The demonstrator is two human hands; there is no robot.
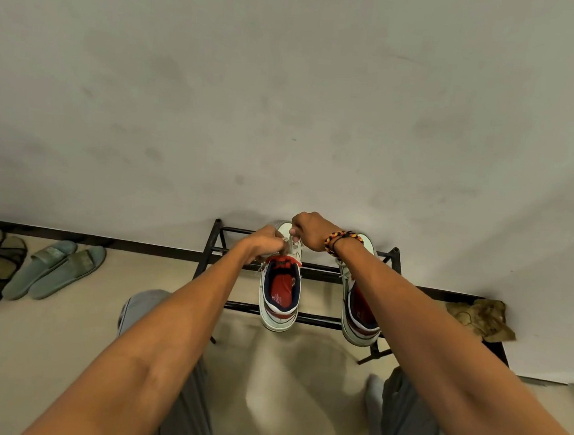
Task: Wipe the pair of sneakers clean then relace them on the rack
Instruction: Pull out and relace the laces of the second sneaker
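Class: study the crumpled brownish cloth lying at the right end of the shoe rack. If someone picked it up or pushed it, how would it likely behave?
The cloth is bunched in folds, so it would probably hang floppy and seems light. Pushed, it would likely drag and bunch rather than roll. It lies at the end of the rack, so a shove might drop it off.

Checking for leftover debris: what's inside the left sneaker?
Inside the left sneaker, only a red insole with printed lettering shows. Both hands and the tongue cover the toe end.

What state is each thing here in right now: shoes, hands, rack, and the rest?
Left sneaker: on rack, being laced.
Right sneaker: on rack, untouched.
Left hand: pinching a lace.
Right hand: pinching a lace.
Rack: upright against the wall.
Slides: paired on floor.
Rag: crumpled.
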